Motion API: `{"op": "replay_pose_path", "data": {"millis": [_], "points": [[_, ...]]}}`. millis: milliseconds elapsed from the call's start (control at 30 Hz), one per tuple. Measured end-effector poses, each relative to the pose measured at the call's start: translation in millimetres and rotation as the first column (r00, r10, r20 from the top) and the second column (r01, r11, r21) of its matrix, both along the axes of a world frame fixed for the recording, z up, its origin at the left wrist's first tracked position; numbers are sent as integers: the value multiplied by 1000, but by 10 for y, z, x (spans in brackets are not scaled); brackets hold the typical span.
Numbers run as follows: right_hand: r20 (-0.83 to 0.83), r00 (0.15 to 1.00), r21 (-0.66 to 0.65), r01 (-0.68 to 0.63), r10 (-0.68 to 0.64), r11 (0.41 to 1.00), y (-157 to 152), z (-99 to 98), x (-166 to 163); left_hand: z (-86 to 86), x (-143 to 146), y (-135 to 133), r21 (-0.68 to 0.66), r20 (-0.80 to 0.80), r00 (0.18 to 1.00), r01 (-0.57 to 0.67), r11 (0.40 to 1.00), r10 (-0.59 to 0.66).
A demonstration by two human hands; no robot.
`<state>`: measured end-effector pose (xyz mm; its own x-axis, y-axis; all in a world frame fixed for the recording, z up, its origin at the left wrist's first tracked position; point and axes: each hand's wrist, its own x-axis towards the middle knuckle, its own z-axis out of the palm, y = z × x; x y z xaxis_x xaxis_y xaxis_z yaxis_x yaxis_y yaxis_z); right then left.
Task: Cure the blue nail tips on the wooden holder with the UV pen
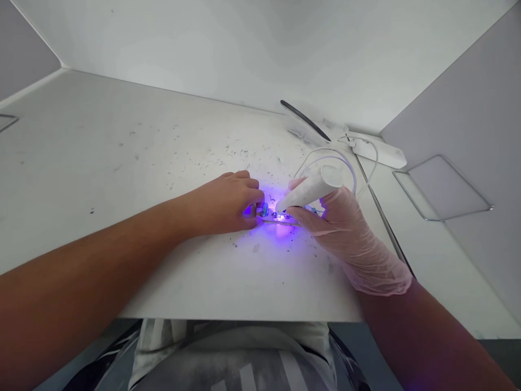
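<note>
The right hand [331, 217], in a thin translucent glove, grasps a white handheld UV lamp [311, 189], its glowing tip pointing left and down at a narrow strip [281, 222] with small glossy pieces on it. The strip lies on the white table [228, 282] between the hands, its long axis running roughly left to right. The bare left hand [234, 202] curls its fingers at the strip's left end; whether it pinches or merely steadies it, I cannot tell. Both hands are close, the lamp tip nearest the middle.
</note>
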<state>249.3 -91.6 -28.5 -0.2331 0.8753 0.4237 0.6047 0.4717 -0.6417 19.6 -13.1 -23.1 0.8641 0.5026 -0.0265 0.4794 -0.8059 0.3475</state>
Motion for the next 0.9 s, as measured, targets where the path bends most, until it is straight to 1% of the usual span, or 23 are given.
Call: {"op": "replay_pose_path", "data": {"millis": [333, 500, 733, 900], "points": [[48, 999, 29, -6, 4, 1000, 12, -13, -6, 7, 0, 11, -17, -13, 1000, -14, 1000, 14], [40, 999, 39, -12, 10, 999, 20, -24, 3, -1, 1, 13, -24, -5, 1000, -24, 999, 23], [43, 999, 24, 6, -7, 1000, 3, -6, 14, -15, -9, 19, -18, 8, 1000, -11, 1000, 11], [38, 999, -2, -13, 13, 1000, -19, 31, 10, 3, -5, 14, -20, -15, 1000, -14, 1000, 14]]}}
